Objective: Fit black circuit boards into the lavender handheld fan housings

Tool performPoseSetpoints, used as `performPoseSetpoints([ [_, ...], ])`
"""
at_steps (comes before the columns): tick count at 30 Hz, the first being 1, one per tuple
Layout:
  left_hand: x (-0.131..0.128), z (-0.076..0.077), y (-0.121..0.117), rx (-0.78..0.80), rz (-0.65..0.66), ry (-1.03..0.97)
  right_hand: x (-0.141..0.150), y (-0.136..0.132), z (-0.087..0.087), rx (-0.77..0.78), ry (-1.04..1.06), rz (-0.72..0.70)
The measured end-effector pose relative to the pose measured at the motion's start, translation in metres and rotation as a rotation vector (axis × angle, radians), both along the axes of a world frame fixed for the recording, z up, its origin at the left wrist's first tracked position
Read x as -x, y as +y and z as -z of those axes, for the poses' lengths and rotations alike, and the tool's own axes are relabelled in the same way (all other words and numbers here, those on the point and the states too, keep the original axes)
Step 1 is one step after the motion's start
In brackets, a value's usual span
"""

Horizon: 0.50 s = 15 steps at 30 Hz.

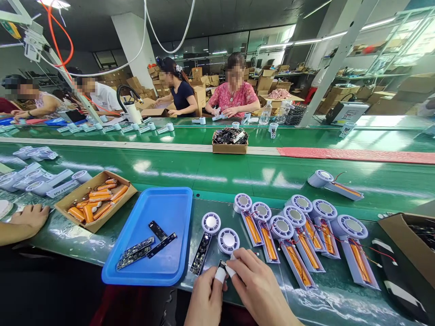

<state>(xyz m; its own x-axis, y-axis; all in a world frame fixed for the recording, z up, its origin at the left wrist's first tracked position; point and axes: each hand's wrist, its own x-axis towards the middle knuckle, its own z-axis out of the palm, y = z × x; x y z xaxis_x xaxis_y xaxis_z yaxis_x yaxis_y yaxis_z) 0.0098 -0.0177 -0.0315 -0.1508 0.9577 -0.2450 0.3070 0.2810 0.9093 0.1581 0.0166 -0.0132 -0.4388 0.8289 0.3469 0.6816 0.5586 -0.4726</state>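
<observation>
Green surface (217, 199) under blue tray (170, 201). Left hand (206, 294): fingers pinching circuit board (222, 264). Right hand (256, 280): fingers narrow beside it, hold unclear.

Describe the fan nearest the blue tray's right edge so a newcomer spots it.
Find the blue tray. Just past its right edge lies a pale fan with a round, silver-centred head. Among nearby fans, only this one shows a long dark circuit board below its head; most farther right show orange cells.
</observation>
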Motion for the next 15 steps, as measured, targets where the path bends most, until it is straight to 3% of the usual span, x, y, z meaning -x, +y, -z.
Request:
performPoseSetpoints([
  [4,0.004,0.017,-0.006,-0.213,0.069,0.278,0.004,-0.001,-0.003,-0.099,-0.043,0.052],
  [7,0.007,0.03,-0.011,-0.285,0.128,0.459,0.008,-0.002,-0.004,-0.156,-0.065,0.06],
  [9,0.009,0.029,-0.011,-0.317,0.189,0.526,0.008,-0.002,-0.003,-0.156,-0.067,0.051],
  [11,0.013,0.019,-0.007,-0.325,0.267,0.531,0.006,-0.002,-0.001,-0.109,-0.039,0.045],
  [15,0.022,-0.02,0.004,-0.279,0.43,0.419,-0.003,0.0,-0.001,0.14,0.072,0.002],
])
